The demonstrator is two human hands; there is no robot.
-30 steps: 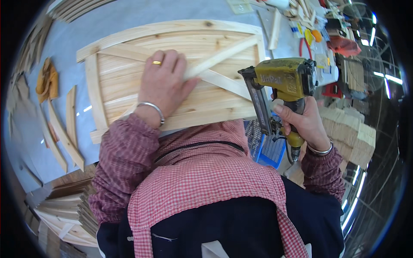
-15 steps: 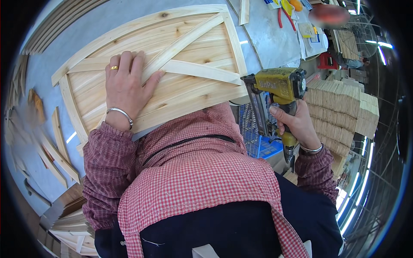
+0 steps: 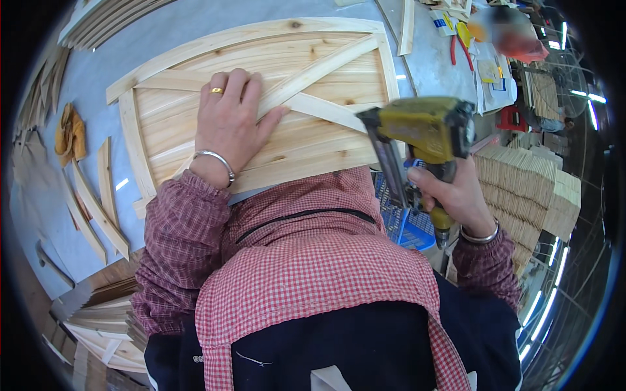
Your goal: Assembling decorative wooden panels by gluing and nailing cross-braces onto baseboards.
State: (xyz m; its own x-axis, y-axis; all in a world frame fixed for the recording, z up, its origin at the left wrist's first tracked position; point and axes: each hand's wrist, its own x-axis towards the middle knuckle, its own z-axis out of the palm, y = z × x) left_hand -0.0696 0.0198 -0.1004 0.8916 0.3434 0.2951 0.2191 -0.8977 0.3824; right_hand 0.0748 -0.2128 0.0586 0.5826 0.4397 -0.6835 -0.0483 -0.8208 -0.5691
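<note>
A pale wooden panel [image 3: 313, 146] with a raised frame, an arched far edge and crossing brace strips lies on the grey table. My left hand [image 3: 231, 124] rests on it, fingers stretched flat over the left part of the braces near their crossing. In my right hand [image 3: 460, 195] is a yellow and black nail gun [image 3: 420, 127], gripped by its handle and blurred by motion. Its nose is over the right end of the lower-right brace strip [image 3: 326, 111]; whether it touches the wood I cannot tell.
Loose curved wood strips [image 3: 98, 208] and a tan glove-like item [image 3: 68, 133] lie at the left. Red-handled pliers [image 3: 461, 52] are at the far right of the table. A blue plastic basket [image 3: 411, 231] and stacked wooden pieces [image 3: 521, 189] stand at the right.
The view has shifted, so the panel appears farther right. Relative to the panel, the nail gun has moved left, from the right edge onto the brace's end. My left hand stays flat on the panel.
</note>
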